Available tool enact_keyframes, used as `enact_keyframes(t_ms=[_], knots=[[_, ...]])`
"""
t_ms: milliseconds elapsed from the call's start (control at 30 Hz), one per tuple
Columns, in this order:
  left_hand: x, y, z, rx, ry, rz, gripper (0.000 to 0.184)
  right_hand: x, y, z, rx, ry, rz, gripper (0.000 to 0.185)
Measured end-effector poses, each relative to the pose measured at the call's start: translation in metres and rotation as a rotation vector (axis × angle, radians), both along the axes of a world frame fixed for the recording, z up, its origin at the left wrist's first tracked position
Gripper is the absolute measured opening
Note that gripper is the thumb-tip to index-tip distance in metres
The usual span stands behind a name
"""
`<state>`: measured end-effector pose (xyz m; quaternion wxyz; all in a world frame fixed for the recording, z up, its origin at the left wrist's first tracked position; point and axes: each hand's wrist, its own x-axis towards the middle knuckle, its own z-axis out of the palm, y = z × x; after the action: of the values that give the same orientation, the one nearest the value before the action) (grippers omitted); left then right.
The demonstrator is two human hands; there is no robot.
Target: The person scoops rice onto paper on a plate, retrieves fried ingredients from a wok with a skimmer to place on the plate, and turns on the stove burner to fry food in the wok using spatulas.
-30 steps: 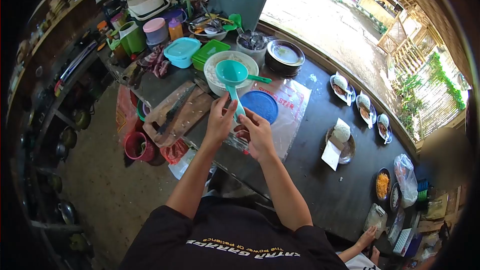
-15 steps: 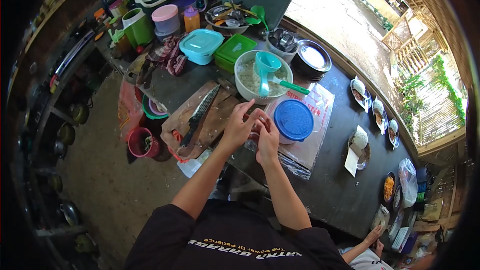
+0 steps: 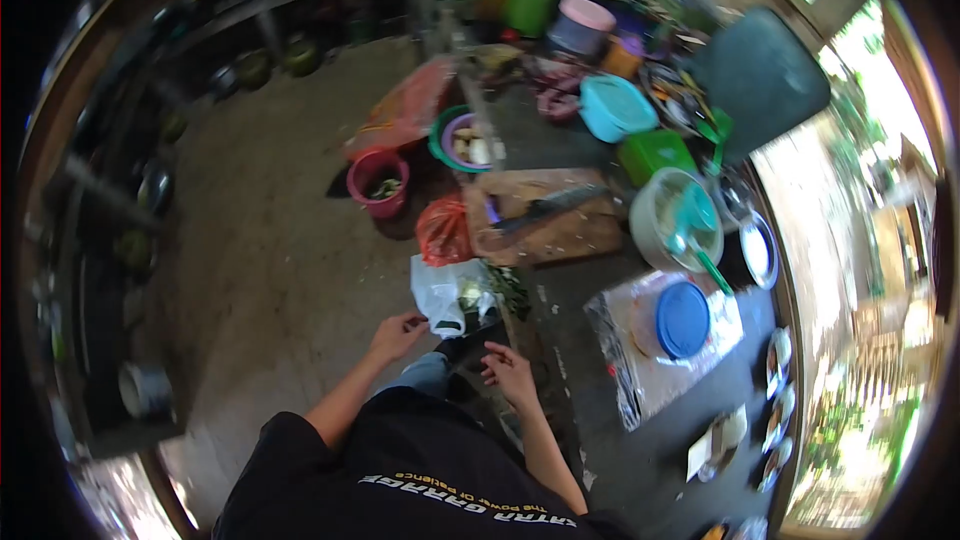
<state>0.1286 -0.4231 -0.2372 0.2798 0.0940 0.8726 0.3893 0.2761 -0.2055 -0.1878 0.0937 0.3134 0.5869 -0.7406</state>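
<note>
My left hand [image 3: 399, 334] is low in front of me, its fingertips close to the side of a white plastic bag [image 3: 436, 287]. Whether they touch the bag I cannot tell; the hand is slightly blurred and looks loosely open. My right hand [image 3: 512, 376] is by the table's near edge, fingers apart and a little curled, with nothing in it. Dark green leaves [image 3: 508, 288] show beside the white bag. Just beyond hangs a red plastic bag [image 3: 444, 232]. A knife [image 3: 550, 206] lies on the wooden cutting board [image 3: 560, 240].
Pink bucket [image 3: 378, 183] and green basin [image 3: 440, 140] stand left of the table. On the table [image 3: 570, 340] are a white rice tub [image 3: 655, 230] with a turquoise scoop [image 3: 694, 208], a blue-lidded container [image 3: 683, 320] on plastic sheets, and several plates of food at right.
My view has turned left. My hands, together near the blue-lidded container before, have come apart and moved down beside the white bag at the table's edge.
</note>
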Motion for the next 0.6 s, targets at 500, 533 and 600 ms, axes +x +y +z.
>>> enact_keyframes(t_ms=[500, 533, 600], knots=[[0.211, -0.301, -0.151, -0.162, -0.411, 1.007, 0.029, 0.011, -0.022, -0.232, 0.169, -0.553, 0.541, 0.032], [0.211, -0.310, -0.155, -0.105, -0.428, 1.079, 0.029, -0.010, -0.029, -0.226, 0.266, -0.579, 0.582, 0.029], [0.212, -0.332, -0.174, -0.144, -0.494, 1.141, 0.026, -0.048, -0.045, -0.214, 0.454, -0.627, 0.639, 0.024]])
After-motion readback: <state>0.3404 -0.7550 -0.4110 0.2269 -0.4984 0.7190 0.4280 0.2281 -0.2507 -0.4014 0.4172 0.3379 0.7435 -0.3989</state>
